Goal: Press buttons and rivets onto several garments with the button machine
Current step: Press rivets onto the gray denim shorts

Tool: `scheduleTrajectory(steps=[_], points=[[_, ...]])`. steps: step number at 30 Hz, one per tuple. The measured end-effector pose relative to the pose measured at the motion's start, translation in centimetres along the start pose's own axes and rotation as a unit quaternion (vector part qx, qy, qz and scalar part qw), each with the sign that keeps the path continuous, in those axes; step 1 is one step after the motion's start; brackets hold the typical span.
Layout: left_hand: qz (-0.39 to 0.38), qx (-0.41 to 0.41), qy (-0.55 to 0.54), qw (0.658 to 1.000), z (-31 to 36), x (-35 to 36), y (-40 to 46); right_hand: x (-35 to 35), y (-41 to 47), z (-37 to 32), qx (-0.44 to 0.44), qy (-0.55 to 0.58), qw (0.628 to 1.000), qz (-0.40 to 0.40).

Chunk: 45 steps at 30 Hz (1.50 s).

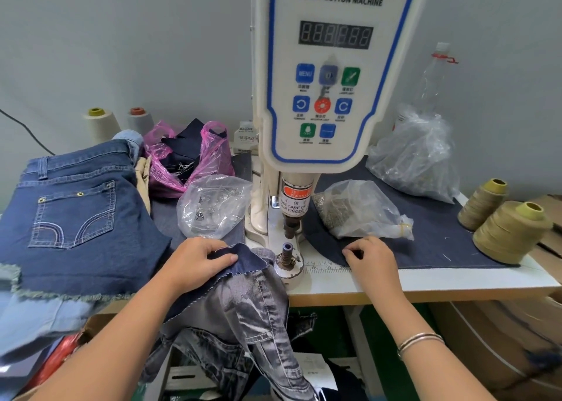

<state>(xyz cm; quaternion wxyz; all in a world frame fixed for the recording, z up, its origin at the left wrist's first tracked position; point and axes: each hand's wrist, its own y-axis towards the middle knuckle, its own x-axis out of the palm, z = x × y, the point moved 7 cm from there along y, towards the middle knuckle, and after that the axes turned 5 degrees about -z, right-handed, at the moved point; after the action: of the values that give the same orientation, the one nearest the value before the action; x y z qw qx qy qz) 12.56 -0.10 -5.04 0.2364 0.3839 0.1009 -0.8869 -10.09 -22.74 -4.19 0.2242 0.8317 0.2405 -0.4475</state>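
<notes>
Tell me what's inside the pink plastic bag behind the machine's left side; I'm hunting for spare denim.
Dark navy fabric pieces fill the pink plastic bag, with pale loose threads showing on one. Whatever lies deeper beneath them is covered, so I cannot tell.

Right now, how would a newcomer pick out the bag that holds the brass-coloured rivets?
Start at the white button machine. Just right of its press head, on the dark denim mat, lies a clear bag of brassy rivets. The clear bag left of the machine holds silvery parts instead.
</notes>
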Motion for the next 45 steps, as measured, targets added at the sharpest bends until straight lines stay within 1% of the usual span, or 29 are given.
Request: scheduleTrajectory(steps=[3,5,6,7,8,10,11,12,13,15,21,26,34,40,43,45], points=[[0.001,0.009,0.001,1.000,-0.1,0.0,0.1,-0.6,-0.4,-0.5,0.010,0.029,1.000,0.002],[-0.004,0.005,-0.002,1.000,-0.3,0.1,0.1,-1.4,-1.9,-1.2,0.020,0.123,0.991,0.046],[-0.007,0.001,-0.003,1.000,-0.4,0.1,0.2,-1.7,-3.0,-1.8,0.037,0.199,0.977,0.068],[-0.012,-0.003,-0.002,1.000,-0.4,0.2,0.2,-1.5,-4.3,-2.4,0.070,0.292,0.951,0.071],[-0.014,-0.005,-0.001,1.000,-0.3,0.2,0.2,-0.8,-5.3,-3.4,0.107,0.386,0.915,0.047],[-0.010,-0.005,0.000,1.000,-0.1,0.1,0.2,1.6,-6.7,-5.9,0.170,0.540,0.823,-0.049],[-0.007,-0.005,0.001,1.000,0.0,0.1,0.2,2.5,-7.2,-7.1,0.200,0.597,0.771,-0.095],[-0.005,-0.005,0.002,1.000,0.1,0.1,0.1,3.0,-7.5,-8.2,0.225,0.642,0.723,-0.123],[-0.004,-0.004,0.004,1.000,0.2,0.1,0.0,3.3,-7.6,-8.9,0.243,0.670,0.687,-0.138],[-0.005,-0.003,0.003,1.000,0.3,0.1,-0.1,3.6,-7.4,-9.6,0.271,0.693,0.651,-0.150],[-0.011,0.000,-0.001,1.000,0.1,0.0,0.1,4.7,-7.2,-10.0,0.305,0.726,0.590,-0.177],[-0.009,0.002,0.002,1.000,0.0,0.1,0.2,4.9,-6.9,-10.9,0.328,0.760,0.529,-0.188],[-0.008,0.008,-0.003,1.000,-0.3,0.1,0.3,4.8,-7.6,-11.7,0.349,0.793,0.458,-0.200],[-0.003,0.008,0.003,1.000,-0.3,0.1,0.3,4.6,-8.2,-12.5,0.380,0.825,0.366,-0.202],[-0.004,0.004,0.001,1.000,-0.3,0.1,0.3,4.4,-8.5,-12.7,0.388,0.833,0.340,-0.200],[-0.005,0.001,0.002,1.000,-0.2,0.1,0.2,4.2,-8.4,-12.7,0.389,0.834,0.335,-0.200]])
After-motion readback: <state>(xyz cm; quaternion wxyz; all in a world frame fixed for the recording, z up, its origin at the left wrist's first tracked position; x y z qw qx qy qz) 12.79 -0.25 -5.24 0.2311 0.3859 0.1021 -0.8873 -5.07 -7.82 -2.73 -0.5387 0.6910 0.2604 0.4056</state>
